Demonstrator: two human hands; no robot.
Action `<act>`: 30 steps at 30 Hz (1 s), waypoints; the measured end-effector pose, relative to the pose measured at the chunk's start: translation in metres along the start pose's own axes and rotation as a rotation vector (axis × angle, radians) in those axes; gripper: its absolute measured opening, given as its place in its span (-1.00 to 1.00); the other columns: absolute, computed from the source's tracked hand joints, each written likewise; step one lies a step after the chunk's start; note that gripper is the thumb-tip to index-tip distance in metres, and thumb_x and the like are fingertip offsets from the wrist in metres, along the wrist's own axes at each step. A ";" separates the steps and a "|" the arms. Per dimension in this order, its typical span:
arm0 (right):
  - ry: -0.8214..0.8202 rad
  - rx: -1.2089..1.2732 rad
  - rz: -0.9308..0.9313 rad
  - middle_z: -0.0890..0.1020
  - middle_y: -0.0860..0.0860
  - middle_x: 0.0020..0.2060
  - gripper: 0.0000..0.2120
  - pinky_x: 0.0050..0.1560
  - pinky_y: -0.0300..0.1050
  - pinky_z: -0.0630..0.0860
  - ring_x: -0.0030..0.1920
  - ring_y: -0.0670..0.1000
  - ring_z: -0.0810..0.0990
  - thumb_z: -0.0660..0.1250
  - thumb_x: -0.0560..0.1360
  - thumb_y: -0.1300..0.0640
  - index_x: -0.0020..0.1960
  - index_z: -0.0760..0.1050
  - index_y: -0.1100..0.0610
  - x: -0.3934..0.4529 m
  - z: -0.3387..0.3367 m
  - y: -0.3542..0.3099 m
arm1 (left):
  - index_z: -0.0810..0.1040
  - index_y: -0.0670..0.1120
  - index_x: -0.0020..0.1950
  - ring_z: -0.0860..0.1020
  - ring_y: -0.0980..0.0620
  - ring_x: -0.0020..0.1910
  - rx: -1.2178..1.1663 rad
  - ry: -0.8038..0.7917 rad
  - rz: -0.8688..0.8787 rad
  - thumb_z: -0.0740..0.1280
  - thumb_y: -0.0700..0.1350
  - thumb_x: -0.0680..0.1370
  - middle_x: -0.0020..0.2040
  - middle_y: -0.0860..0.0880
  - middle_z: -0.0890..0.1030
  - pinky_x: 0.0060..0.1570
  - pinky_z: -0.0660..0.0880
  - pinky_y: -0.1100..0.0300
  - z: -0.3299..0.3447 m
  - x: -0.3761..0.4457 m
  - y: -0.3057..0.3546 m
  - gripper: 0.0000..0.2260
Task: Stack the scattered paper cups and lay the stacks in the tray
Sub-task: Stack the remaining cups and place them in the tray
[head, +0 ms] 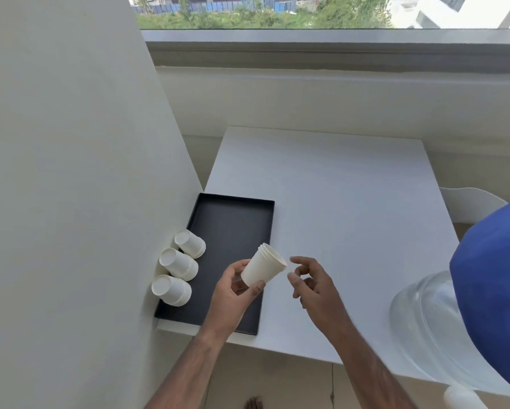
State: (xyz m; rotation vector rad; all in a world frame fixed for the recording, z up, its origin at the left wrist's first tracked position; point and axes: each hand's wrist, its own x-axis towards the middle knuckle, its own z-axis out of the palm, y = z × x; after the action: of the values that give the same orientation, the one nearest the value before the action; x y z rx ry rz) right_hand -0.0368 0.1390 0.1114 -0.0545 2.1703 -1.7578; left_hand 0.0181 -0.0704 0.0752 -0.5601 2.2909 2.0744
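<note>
Left hand point(233, 290) grip on cup stack point(264, 265), perhaps five cups

The tray point(236, 228) lies on the table's point(351, 202) left edge against the wall point(71, 172). Three cup stacks point(178, 264) lie on their sides in the tray's left part.

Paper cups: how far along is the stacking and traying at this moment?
Mostly done, it seems. Three stacks already lie on their sides along the left edge of the black tray. The left hand holds a fourth stack above the tray; the right hand hovers beside its rim, holding nothing. No loose cups show on the white table, so laying this stack down is what remains.
</note>
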 end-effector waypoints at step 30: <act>0.029 -0.801 0.241 0.20 -0.05 0.65 -0.45 0.57 0.15 0.23 0.64 0.07 0.16 0.20 0.71 -0.14 0.66 0.21 -0.06 -0.030 -0.066 0.149 | 0.52 -0.04 0.47 0.51 -0.16 0.26 1.801 -0.060 0.067 0.28 -0.29 0.64 0.31 -0.10 0.52 0.19 0.56 0.01 -0.149 0.167 0.070 -0.59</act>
State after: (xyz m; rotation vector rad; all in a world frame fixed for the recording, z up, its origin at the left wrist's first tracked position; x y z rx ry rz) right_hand -0.0005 0.2432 -0.0124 0.0379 2.6237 -0.6906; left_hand -0.1217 -0.2526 0.1226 -0.2078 2.8173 -0.4535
